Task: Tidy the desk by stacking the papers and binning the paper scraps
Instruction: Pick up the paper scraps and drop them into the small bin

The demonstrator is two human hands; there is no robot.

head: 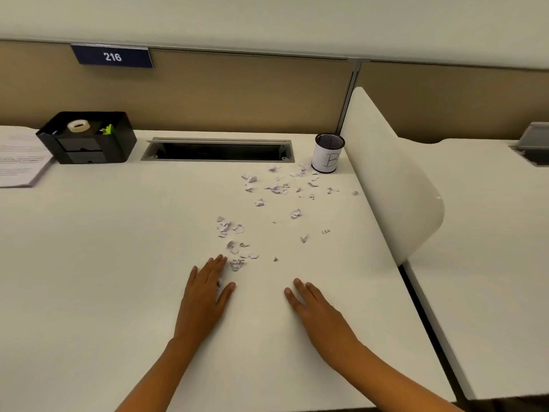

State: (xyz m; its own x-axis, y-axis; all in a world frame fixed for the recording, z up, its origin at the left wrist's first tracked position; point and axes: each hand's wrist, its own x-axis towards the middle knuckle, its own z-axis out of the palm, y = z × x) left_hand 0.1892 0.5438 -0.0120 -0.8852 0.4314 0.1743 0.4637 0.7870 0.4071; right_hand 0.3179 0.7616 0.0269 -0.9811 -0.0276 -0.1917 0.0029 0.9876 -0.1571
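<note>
Item: white desk (pixel 104 263), surveyed left to right, all places given relative to the cable slot (pixel 217 150), a long grey-framed opening set into the rear of the desktop. Far left of the slot, at the frame's edge: stack of printed papers (pixel 20 157), lying flat, partly cut off by the edge of view. Just left of the slot: black desk organizer (pixel 86 138), its side touching or nearly touching the papers, holding a roll of tape (pixel 78 125) and some green clips (pixel 107 129) in its top tray. Above and left of the slot, on the tan partition: dark blue number plate (pixel 112 56) reading 216. In front of the slot, near the desk's front half: left hand (pixel 205 295), palm down and flat on the desktop, fingers together and thumb spread aside, fingertips touching the nearest paper scraps (pixel 237 251); nothing is pinched. In front and to the right of the slot: the scraps, small torn white pieces scattered loosely in a band running from the left hand's fingertips back toward the slot's right end. Further right, level with the left hand: right hand (pixel 315 310), palm down, fingers extended and close together, empty, apart from the scraps. Just right of the slot's end: black mesh cup (pixel 328 153) wrapped in white paper marked B, upright, scraps lying at its base. Right of the cup: curved white divider (pixel 395 179) standing along the desk's right edge.
</note>
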